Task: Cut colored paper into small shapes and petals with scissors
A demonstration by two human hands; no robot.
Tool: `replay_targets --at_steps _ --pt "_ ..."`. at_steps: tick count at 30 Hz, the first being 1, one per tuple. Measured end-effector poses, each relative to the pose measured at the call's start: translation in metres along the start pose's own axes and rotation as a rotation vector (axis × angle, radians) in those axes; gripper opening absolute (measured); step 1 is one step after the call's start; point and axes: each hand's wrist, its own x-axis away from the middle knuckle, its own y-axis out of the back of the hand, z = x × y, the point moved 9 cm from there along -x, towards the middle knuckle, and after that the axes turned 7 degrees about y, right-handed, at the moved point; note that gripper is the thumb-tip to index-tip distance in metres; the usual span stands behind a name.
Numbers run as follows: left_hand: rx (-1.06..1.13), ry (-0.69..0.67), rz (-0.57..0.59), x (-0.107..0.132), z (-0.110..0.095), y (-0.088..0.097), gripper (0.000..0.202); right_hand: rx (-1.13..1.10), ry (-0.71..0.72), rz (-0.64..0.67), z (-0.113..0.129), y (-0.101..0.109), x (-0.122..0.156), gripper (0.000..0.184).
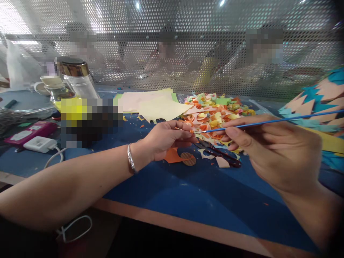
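Observation:
My left hand [172, 138], with a silver bangle on its wrist, pinches a tiny orange paper piece [191, 131] that is mostly hidden by the fingertips. My right hand [279, 150] grips a thin blue paintbrush [268, 122], its pale tip pointing left and close to the orange piece; whether they touch, I cannot tell. Below the fingers lie an orange paper scrap [174, 155] and a round, ridged brown disc [188, 159]. Scissors with dark red handles [231, 159] rest between the hands. Behind them is a heap of curled, colourful paper pieces [212, 111].
Pale paper sheets [161, 105] lie at the back. At left stand a clear bottle [80, 80], a glass jar [57, 91], a white charger [40, 144] and a magenta box [32, 132]. Pointed paper layers [317, 100] rise at right. A perforated metal screen [188, 71] closes the back.

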Motion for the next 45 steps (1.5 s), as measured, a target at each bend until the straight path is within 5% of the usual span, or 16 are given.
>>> replay_targets --at_steps 45 --pt "0.054 -0.008 0.007 -0.006 0.001 0.005 0.014 0.016 0.009 0.040 0.007 -0.003 -0.001 0.003"
